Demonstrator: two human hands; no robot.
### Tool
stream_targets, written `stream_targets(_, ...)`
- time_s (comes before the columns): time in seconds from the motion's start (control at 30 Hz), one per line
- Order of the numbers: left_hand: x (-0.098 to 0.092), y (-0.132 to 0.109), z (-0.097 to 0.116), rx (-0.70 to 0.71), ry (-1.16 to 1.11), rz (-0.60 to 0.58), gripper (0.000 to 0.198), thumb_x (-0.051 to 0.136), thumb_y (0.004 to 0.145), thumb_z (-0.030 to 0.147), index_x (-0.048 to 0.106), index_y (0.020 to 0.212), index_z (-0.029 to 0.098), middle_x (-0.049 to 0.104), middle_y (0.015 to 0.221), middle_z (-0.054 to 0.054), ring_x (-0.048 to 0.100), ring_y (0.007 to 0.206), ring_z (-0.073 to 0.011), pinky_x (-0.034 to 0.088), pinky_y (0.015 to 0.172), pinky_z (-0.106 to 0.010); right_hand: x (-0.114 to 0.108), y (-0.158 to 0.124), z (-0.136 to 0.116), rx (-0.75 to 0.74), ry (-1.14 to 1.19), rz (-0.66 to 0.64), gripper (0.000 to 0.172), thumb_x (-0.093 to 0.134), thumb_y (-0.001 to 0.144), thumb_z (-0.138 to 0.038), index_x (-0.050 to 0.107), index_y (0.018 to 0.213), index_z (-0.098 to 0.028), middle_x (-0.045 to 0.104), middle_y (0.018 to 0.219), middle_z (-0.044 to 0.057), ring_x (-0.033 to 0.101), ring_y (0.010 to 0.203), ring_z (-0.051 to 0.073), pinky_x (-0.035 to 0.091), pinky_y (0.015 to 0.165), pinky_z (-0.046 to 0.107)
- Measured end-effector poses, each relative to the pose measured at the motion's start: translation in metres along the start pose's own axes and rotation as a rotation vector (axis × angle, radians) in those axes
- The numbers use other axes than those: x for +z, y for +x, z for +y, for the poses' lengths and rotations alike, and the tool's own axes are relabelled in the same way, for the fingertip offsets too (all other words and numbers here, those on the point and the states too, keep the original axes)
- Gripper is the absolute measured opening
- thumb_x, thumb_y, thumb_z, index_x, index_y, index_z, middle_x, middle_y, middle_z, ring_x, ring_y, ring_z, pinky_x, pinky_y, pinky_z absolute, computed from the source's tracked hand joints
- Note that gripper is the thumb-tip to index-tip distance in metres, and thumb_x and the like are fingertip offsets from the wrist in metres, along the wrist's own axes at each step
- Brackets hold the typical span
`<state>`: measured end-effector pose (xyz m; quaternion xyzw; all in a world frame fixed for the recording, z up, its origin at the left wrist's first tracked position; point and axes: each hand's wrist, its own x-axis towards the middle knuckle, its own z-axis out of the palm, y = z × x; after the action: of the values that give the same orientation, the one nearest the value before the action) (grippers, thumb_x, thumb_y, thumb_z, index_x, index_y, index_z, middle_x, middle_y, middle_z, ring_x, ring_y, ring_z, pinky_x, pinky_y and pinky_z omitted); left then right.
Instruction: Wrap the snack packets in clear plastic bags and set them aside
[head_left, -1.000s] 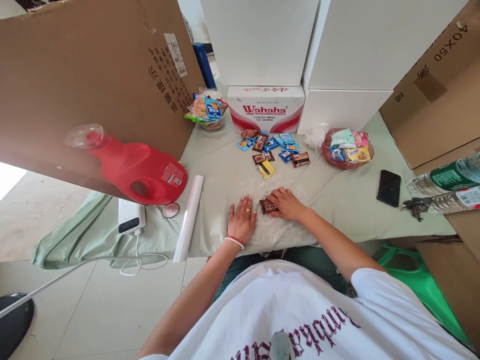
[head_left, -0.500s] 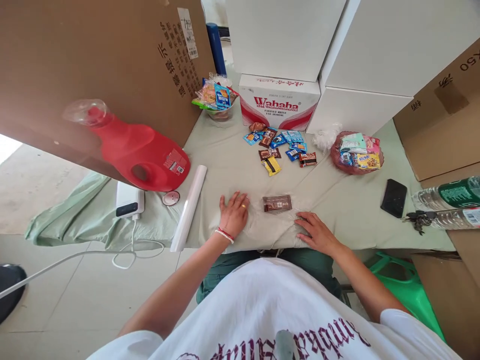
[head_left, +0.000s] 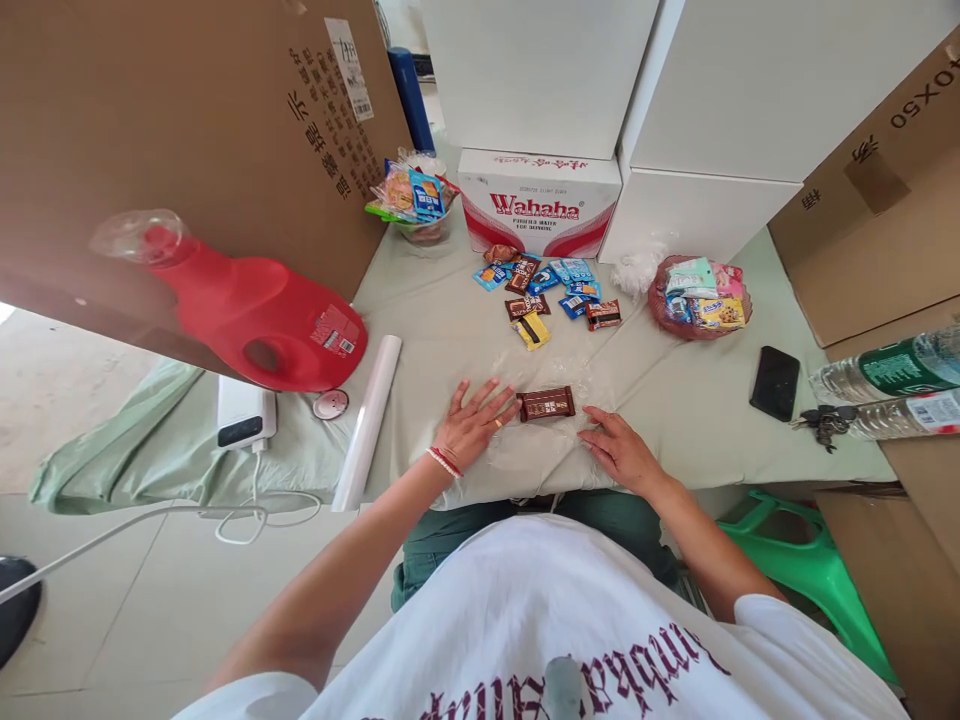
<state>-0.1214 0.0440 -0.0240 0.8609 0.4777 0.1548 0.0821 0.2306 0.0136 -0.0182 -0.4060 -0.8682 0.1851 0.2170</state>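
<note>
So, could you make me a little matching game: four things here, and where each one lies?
1. lone brown packet
2. red jug
3. black phone
4. white roll

A. near the keys
B. between the jug and the left hand
C. between the left hand and right hand
D. before the left cardboard

Pairs: 1-C, 2-D, 3-A, 4-B
</note>
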Motion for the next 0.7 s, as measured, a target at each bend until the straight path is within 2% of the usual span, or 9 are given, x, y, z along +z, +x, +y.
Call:
stream_targets(0.07, -0.001, -0.003, -0.008, 0.094, -0.066, -0.12, 0.065, 0.045, 0.085, 0.0, 0.067, 0.136, 0.034, 0.065, 0.148, -0.002, 0.039, 0.155, -0.0247, 0.004, 0.131, -0.062, -0.007, 0.004, -0.001, -0.012, 0.041, 0.06, 0.028, 0.052, 0.105, -0.025, 0.075, 0.12, -0.023, 0.058, 0.146, 0.014, 0.06, 0.119, 0.026, 0.056, 0.099, 0.048)
stream_targets(0.2, -0.007, -0.008, -0.025, 0.09, -0.191, -0.229, 0.082, 0.051, 0.069, 0.003, 0.056, 0.147, 0.029, 0.06, 0.153, -0.005, 0.042, 0.153, -0.0263, 0.008, 0.13, -0.063, -0.023, 0.024, 0.001, -0.007, 0.091, 0.102, 0.025, 0.054, 0.104, -0.026, 0.076, 0.115, -0.024, 0.068, 0.122, 0.012, 0.061, 0.112, 0.026, 0.057, 0.094, 0.045)
stream_targets(0.27, -0.009, -0.012, -0.029, 0.09, -0.237, -0.245, 0.083, 0.055, 0.069, 0.009, 0.052, 0.15, 0.027, 0.056, 0.158, -0.007, 0.039, 0.155, -0.0288, 0.01, 0.13, -0.063, -0.03, 0.039, 0.005, 0.022, 0.115, 0.063, 0.027, 0.053, 0.104, -0.027, 0.077, 0.114, -0.024, 0.069, 0.11, 0.011, 0.064, 0.103, 0.024, 0.057, 0.089, 0.042)
stream_targets(0.33, -0.009, -0.016, -0.028, 0.086, -0.26, -0.243, 0.073, 0.061, 0.076, 0.019, 0.054, 0.148, 0.027, 0.053, 0.159, -0.009, 0.037, 0.155, -0.0314, 0.012, 0.129, -0.063, -0.035, 0.054, 0.011, 0.068, 0.147, 0.013, 0.028, 0.052, 0.103, -0.027, 0.077, 0.114, -0.024, 0.07, 0.105, 0.009, 0.066, 0.095, 0.022, 0.057, 0.085, 0.038)
stream_targets(0.43, -0.002, -0.018, -0.019, 0.036, -0.284, -0.187, 0.04, 0.062, 0.09, 0.035, 0.067, 0.129, 0.027, 0.059, 0.154, -0.009, 0.043, 0.151, -0.0305, 0.017, 0.128, -0.063, -0.037, 0.074, 0.022, 0.162, 0.176, -0.029, 0.027, 0.054, 0.1, -0.028, 0.078, 0.11, -0.023, 0.07, 0.1, 0.008, 0.067, 0.087, 0.02, 0.054, 0.081, 0.034)
stream_targets(0.5, 0.004, -0.015, -0.013, -0.019, -0.326, -0.116, 0.024, 0.056, 0.097, 0.038, 0.072, 0.11, 0.027, 0.069, 0.141, -0.007, 0.051, 0.145, -0.0274, 0.021, 0.127, -0.061, -0.035, 0.085, 0.028, 0.228, 0.184, -0.05, 0.026, 0.056, 0.098, -0.03, 0.079, 0.105, -0.022, 0.07, 0.093, 0.007, 0.066, 0.081, 0.019, 0.052, 0.079, 0.032)
stream_targets(0.6, 0.011, -0.004, -0.009, -0.174, -0.44, 0.036, 0.025, 0.049, 0.101, 0.038, 0.071, 0.097, 0.026, 0.078, 0.117, -0.006, 0.064, 0.127, -0.0234, 0.033, 0.123, -0.055, -0.031, 0.095, 0.036, 0.322, 0.229, -0.093, 0.028, 0.057, 0.095, -0.036, 0.079, 0.099, -0.02, 0.07, 0.086, 0.005, 0.062, 0.075, 0.018, 0.048, 0.074, 0.03)
stream_targets(0.7, 0.014, 0.008, -0.008, -0.436, -0.531, 0.169, 0.034, 0.041, 0.104, 0.043, 0.066, 0.089, 0.025, 0.077, 0.094, -0.006, 0.071, 0.098, -0.0215, 0.052, 0.103, -0.043, -0.028, 0.099, 0.043, 0.441, 0.293, -0.13, 0.036, 0.055, 0.093, -0.047, 0.077, 0.094, -0.018, 0.067, 0.075, 0.002, 0.056, 0.067, 0.016, 0.043, 0.066, 0.028)
